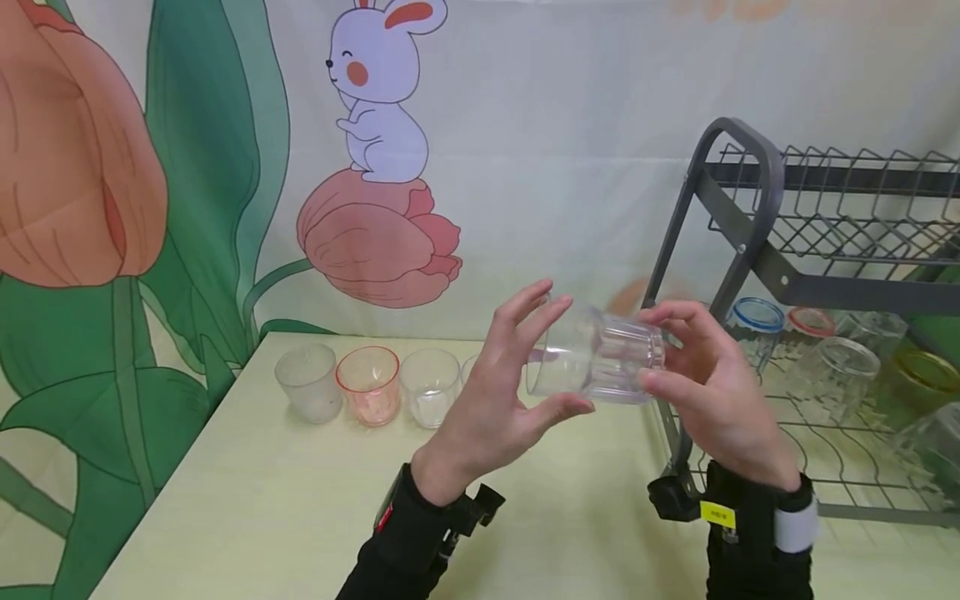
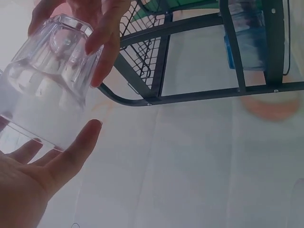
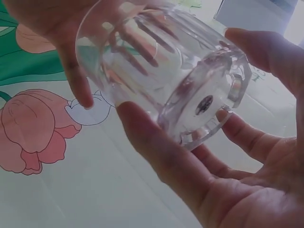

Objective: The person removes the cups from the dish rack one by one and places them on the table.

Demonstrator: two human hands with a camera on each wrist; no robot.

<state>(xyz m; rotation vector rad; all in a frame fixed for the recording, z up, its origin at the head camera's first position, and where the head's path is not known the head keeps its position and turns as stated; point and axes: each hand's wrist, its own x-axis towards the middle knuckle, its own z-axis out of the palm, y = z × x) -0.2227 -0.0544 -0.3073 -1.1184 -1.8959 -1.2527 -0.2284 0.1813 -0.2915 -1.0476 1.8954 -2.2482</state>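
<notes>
A clear drinking glass [image 1: 573, 358] lies sideways in the air, its rim to the left and its faceted base to the right. My right hand [image 1: 716, 396] grips the glass around its base, thumb on one side and fingers on the other. Spread around the rim end is my left hand [image 1: 487, 408], its fingers extended; whether they touch the glass is hard to tell. A small dark mark shows on the glass's base in the right wrist view. Through the glass wall [image 3: 137, 71] the left fingers can be seen.
On the table [image 1: 300, 517] a frosted cup [image 1: 309, 387], an orange-pink cup [image 1: 369, 387] and a clear cup [image 1: 430, 387] stand in a row; another is mostly hidden behind my left hand. A dark two-tier rack [image 1: 757, 225] at right holds several glasses, including a blue-rimmed one [image 1: 757, 317].
</notes>
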